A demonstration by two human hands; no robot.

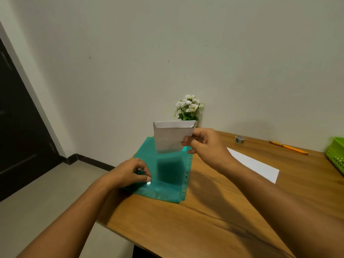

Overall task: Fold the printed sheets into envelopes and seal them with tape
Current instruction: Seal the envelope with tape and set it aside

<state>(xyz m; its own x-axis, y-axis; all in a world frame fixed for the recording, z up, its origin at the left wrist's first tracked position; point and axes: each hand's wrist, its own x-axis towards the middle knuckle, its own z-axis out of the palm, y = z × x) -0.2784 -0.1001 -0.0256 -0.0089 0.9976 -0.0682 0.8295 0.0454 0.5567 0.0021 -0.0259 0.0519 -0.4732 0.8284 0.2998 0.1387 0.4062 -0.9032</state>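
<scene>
Since it hangs upright in the air just above the green sleeve (167, 189), top flap folded down, the folded envelope (171, 136) looks finished and probably bound for that sleeve. Right hand (206, 146): thumb and curled fingers pinch the envelope's right edge. Left hand (130, 174): fingers curled, tips on the sleeve, seemingly pinching the plastic to steady or open it. An unfolded sheet (255, 164), tape roll (239, 139) and pencil (288, 147) lie further right on the table (204, 220).

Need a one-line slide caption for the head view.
Right hand holds a folded envelope above a teal folder that the left hand grips on the wooden table.
</scene>
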